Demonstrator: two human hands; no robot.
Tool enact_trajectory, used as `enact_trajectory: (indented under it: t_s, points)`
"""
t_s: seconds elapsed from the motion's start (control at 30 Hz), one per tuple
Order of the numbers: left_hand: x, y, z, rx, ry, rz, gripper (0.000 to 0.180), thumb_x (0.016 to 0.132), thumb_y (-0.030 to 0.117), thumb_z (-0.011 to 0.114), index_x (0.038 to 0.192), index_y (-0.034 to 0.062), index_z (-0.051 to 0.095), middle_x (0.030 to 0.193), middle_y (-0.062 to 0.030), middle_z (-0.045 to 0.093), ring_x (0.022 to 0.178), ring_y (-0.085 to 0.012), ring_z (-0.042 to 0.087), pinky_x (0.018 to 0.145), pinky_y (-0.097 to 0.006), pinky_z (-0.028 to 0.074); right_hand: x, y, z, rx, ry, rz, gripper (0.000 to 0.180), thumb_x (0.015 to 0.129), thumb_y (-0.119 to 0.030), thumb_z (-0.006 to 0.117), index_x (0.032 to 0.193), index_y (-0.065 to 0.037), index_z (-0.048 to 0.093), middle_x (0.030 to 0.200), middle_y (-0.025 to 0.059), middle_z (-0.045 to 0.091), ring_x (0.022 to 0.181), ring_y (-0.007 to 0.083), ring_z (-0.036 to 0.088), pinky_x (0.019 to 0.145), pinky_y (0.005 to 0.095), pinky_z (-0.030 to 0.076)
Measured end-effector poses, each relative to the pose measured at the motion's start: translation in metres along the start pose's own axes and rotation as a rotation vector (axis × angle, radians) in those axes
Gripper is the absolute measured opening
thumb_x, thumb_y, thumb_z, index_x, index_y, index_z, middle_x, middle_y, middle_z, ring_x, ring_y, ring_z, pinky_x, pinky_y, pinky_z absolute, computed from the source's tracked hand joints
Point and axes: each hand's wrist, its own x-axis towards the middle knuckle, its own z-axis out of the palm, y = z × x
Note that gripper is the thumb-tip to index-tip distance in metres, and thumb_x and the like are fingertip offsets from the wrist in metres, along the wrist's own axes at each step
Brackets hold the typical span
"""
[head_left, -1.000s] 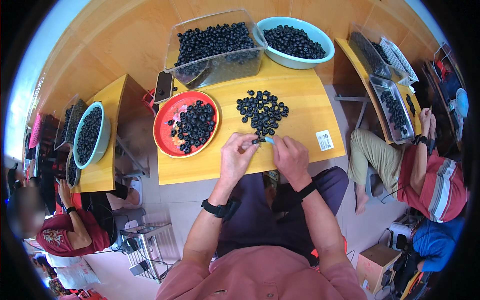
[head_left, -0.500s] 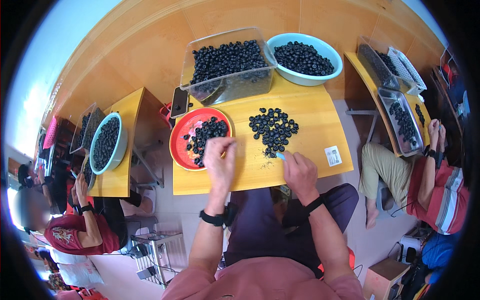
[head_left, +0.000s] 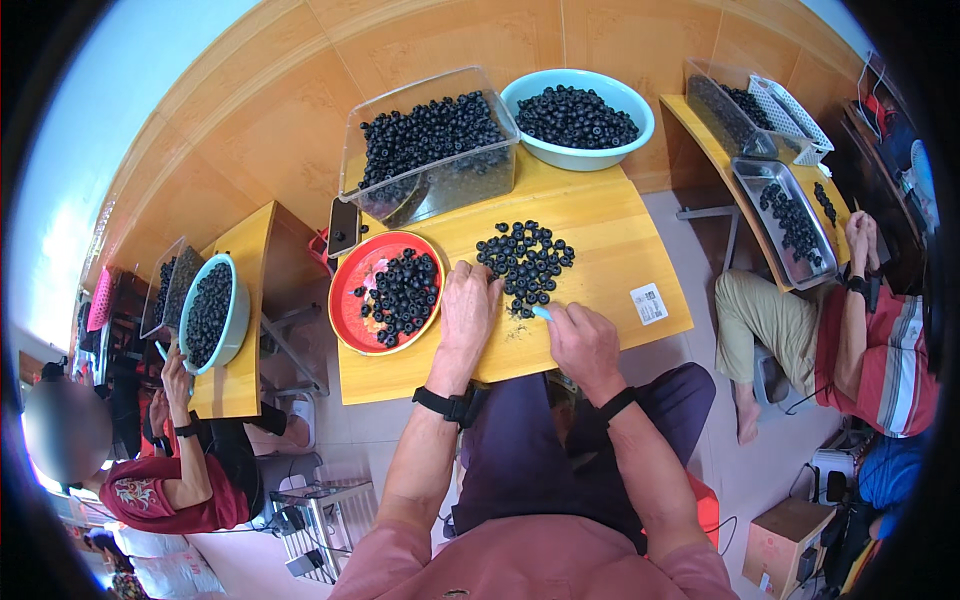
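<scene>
My right hand [head_left: 584, 346] is closed round a slim tool with a light blue end [head_left: 541, 313], which points toward a pile of small black ring-like parts [head_left: 527, 262] on the yellow table [head_left: 630, 285]. At the left edge of that pile is my left hand [head_left: 468, 312], its thumb apart from the bent fingers and no part visible between them. A red round tray [head_left: 348, 312] stands just left of it, with many more black parts [head_left: 402, 298] heaped toward its right side. Dark crumbs [head_left: 516, 332] lie on the wood between my hands.
A clear plastic bin [head_left: 430, 192] and a light blue basin [head_left: 585, 158], both full of black parts, stand at the back. Beside the bin lies a phone [head_left: 345, 222]; a white label [head_left: 648, 304] lies at right. Co-workers sit left [head_left: 185, 480] and right [head_left: 870, 370] at other tables.
My left hand has moved from over the red tray's right edge to the left edge of the pile. The right hand still grips the tool. The whole view has shifted slightly.
</scene>
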Motion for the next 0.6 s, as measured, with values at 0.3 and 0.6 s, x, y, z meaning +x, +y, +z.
enact_trajectory:
  t_s: [0.3, 0.6]
  points:
    - [-0.035, 0.019, -0.012, -0.51, -0.018, -0.251, 0.023, 0.092, 0.003, 0.08, 0.115, -0.0011, 0.078, 0.099, -0.0069, 0.068, 0.085, -0.0141, 0.066, 0.078, -0.03, 0.055, -0.001, 0.001, -0.003, -0.017, 0.003, -0.003, 0.01, 0.092, -0.012, 0.071, 0.1, -0.006, 0.072, 0.075, 0.0067, 0.058, 0.069, 0.0246, 0.066, 0.061, 0.0396, 0.053]
    - [-0.059, 0.023, 0.008, -0.662, 0.095, -0.231, 0.03, 0.088, -0.003, 0.08, 0.117, 0.0028, 0.077, 0.097, -0.008, 0.066, 0.078, -0.0144, 0.063, 0.07, -0.029, 0.053, 0.001, 0.001, -0.001, -0.009, -0.035, -0.003, 0.008, 0.092, -0.011, 0.07, 0.099, -0.007, 0.071, 0.074, 0.0064, 0.057, 0.067, 0.0251, 0.064, 0.058, 0.0401, 0.051]
